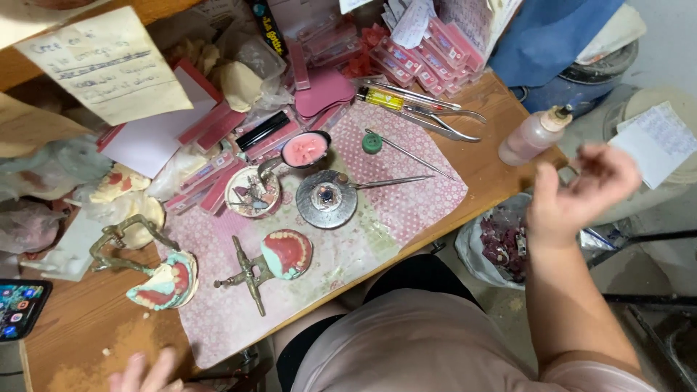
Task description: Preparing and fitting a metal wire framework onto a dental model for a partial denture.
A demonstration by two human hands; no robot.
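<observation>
My right hand [581, 190] is raised off to the right of the wooden table [501, 152], palm up, fingers spread and slightly blurred, holding nothing. It hovers just right of a squeeze bottle [531, 135] of pinkish liquid. My left hand [145, 372] rests at the table's front-left edge, only its fingers showing, apart and empty. Nearest it lies a wax denture set on a brass articulator [163, 279]. A second denture on an articulator [279, 258] lies on the patterned cloth [406, 196].
A round metal burner [327, 199], a pink wax bowl [306, 149], a small dish [253, 192], long metal tools [428, 109], pink tooth-card boxes [421, 58], a phone [18, 308] and paper notes [105, 62] crowd the table. A bag [501, 243] hangs below the right edge.
</observation>
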